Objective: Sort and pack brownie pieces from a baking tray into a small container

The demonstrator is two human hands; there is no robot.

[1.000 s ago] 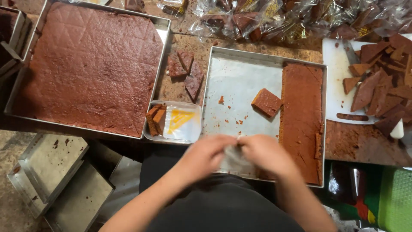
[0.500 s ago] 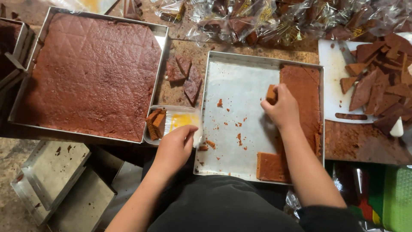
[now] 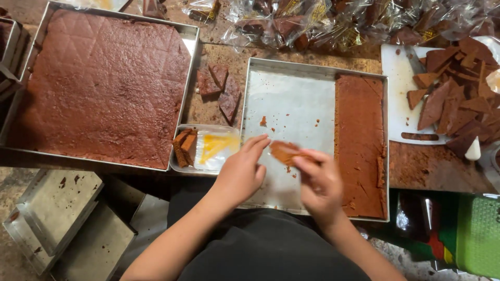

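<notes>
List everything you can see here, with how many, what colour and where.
full tray: one, brown scored slab, left
part-empty tray: one, metal, centre
slab strip: one, brown, that tray's right side
loose pieces: a few, brown, between trays
small container: one, clear, brown pieces and yellow film inside
cutting board: one, white, right, brown offcuts on it
wrapped packs: many, clear, top
empty tins: several, metal, lower left
brown piece: one, between both hands
left hand; right hand

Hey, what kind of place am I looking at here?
Probably a small sweet-making or packing workshop. A big metal tray holds a scored brown slab, wrapped pieces in clear bags are heaped at the back, and the right hand holds a cut piece over a second tray.
</notes>
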